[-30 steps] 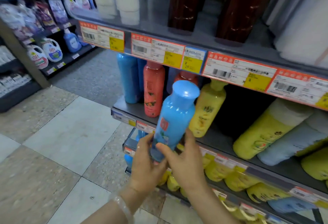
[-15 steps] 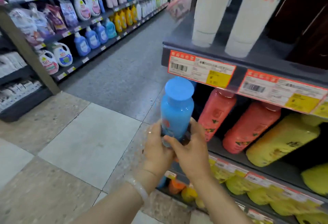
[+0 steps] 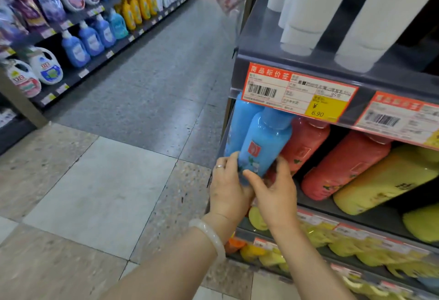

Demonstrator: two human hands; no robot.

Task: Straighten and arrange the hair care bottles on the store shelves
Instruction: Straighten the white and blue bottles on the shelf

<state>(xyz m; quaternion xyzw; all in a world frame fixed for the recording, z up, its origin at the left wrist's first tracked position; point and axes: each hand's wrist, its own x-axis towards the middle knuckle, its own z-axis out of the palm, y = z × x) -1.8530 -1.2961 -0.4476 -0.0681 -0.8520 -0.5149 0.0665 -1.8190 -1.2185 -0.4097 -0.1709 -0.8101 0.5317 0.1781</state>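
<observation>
Step in hand: I am setting the blue bottle (image 3: 261, 147) into the front-left corner of the middle shelf (image 3: 316, 202); I judge the placing nearly done, though its base is hidden behind my fingers.
Left hand (image 3: 228, 188): fingers curled round the bottle's lower left side, gripping it; a ring shows on one finger and a pale bangle (image 3: 211, 235) sits at the wrist.
Right hand (image 3: 275, 192): thumb and fingers spread round the lower right side, pinching the base against the left hand.
Bottle position: tilted, cap leaning right and tucked just under the price tag (image 3: 299, 95); touching, or just beside, a second blue bottle (image 3: 240, 126) behind it and a red bottle (image 3: 301, 143) to its right.
How I would do it well: bring the base flat on the shelf first, then tip the cap back to upright, keeping it clear of the tag strip; turn the label to face the aisle; let go only once it stands without leaning on its neighbours.
Risk, as I judge it: pushing in while tilted may knock the red bottle.
Count, middle shelf: blue bottles, two; red bottles, two (second (image 3: 344, 164)); yellow bottles, at least two, edge of view cuts the row.
Count, upper shelf: white bottles, three visible.
</observation>
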